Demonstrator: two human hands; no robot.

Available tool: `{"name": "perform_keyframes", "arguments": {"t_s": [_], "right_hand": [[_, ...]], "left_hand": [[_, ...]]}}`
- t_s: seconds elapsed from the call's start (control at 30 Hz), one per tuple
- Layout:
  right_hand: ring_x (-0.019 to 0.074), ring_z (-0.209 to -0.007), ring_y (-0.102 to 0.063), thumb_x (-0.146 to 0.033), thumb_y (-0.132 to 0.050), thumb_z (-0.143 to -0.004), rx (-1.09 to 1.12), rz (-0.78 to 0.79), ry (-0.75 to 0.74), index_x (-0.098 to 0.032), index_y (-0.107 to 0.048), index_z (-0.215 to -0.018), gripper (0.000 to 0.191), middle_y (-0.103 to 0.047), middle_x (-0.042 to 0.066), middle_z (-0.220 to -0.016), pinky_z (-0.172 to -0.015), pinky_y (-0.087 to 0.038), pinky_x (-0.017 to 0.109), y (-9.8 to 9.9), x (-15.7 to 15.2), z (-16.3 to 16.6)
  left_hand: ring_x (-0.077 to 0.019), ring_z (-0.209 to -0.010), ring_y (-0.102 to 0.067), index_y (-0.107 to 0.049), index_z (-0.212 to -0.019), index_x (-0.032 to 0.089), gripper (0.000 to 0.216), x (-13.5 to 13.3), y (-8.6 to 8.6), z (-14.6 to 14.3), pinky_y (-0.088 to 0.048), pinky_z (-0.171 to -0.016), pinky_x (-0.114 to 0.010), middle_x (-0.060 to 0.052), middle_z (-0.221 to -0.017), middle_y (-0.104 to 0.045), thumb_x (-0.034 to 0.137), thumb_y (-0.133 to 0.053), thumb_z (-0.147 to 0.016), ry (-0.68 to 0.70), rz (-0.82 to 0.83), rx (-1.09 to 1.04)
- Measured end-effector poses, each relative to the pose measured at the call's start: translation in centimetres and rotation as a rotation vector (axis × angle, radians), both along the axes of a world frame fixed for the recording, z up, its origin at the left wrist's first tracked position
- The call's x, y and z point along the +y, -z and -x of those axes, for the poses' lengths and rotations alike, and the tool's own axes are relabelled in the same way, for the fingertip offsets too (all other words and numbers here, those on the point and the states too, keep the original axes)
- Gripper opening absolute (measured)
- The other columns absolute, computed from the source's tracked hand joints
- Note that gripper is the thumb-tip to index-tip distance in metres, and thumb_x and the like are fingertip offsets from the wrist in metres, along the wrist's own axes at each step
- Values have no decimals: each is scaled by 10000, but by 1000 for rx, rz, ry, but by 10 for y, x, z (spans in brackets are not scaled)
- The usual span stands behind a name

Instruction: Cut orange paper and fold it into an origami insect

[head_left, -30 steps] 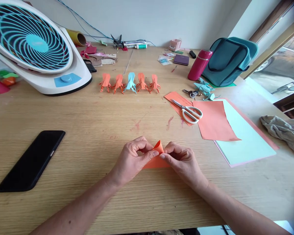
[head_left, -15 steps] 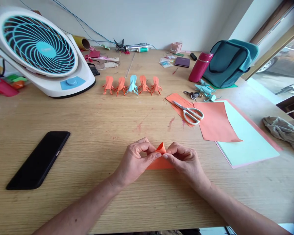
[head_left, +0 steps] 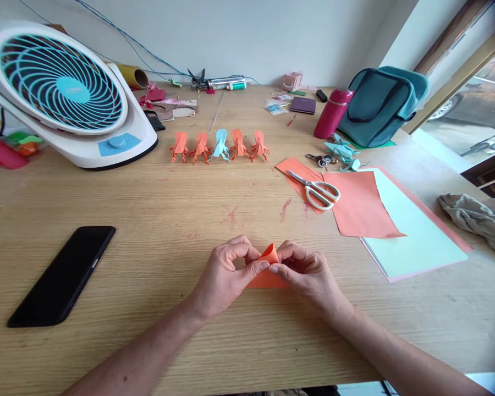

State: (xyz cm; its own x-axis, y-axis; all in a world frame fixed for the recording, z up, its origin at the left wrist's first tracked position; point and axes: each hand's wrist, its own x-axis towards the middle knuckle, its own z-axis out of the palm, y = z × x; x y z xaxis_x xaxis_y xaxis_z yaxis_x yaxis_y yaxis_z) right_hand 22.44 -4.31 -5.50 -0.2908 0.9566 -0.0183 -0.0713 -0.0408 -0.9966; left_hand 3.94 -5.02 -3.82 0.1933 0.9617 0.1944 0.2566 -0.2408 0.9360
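An orange sheet of paper (head_left: 267, 280) lies close to the table's front, its far part curled up into a loop between my hands. My left hand (head_left: 231, 269) pinches the curl from the left with thumb and index finger. From the right, my right hand (head_left: 311, 272) grips the same curl, and the two thumbs nearly meet. The paper's lower part rests flat beneath the hands; its side edges are partly hidden by them. Beyond stand several folded paper figures (head_left: 220, 146), orange ones with a light blue one in the middle.
White-handled scissors (head_left: 319, 192) lie on orange paper at the right, beside pale green sheets (head_left: 412, 242). A black phone (head_left: 61, 278) lies at the left, a fan (head_left: 119, 146) behind it. Keys (head_left: 324, 160), a pink bottle (head_left: 333, 114) and a teal bag (head_left: 379, 110) are at the back right.
The view has shifted slightly. Both hands keep their pinch on the orange paper, and the right thumb has moved slightly left, closer to the left thumb.
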Motion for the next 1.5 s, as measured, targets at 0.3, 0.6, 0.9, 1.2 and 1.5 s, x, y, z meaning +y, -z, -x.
{"name": "perform_keyframes", "arguments": {"t_s": [0.3,0.6,0.9,1.2,1.5], "right_hand": [[149,-714,-551,-446,-845,-703,52,44,-38,-213,-716,-703,266,-612,7,-714,-655,-455,290,-2,3,-2],[124,-666,-519,-432,-828,-727,29,88,-54,-205,-713,-679,259,-587,-3,-694,-622,-414,274,-10,4,-5],[111,-668,-486,-391,-823,-748,85,47,80,-213,-678,-718,232,-564,-16,-715,-613,-405,253,-18,9,-15],[111,-640,-460,-425,-851,-697,3,135,-82,-182,-656,-665,314,-548,-16,-657,-560,-358,255,-12,7,-7],[91,-629,-437,-453,-792,-766,33,93,63,-180,-668,-760,300,-561,-22,-682,-560,-344,237,-22,19,-23]], "left_hand": [[-92,-625,-493,-651,-671,163,209,-1,-2,2,-390,-605,-200,23,-661,-538,226,-719,-859,27,-29,28],[-92,-640,-509,-635,-662,156,219,-5,-2,0,-398,-619,-198,23,-672,-530,216,-717,-857,58,-17,47],[-86,-638,-502,-588,-633,157,248,-6,-3,-1,-388,-630,-197,32,-663,-529,186,-715,-844,72,15,66],[-86,-619,-462,-558,-616,161,275,-9,-1,-2,-361,-589,-204,34,-660,-489,197,-684,-857,75,34,118],[-90,-596,-447,-538,-592,164,304,-5,1,0,-353,-557,-208,27,-653,-484,270,-657,-851,99,180,111]]}}
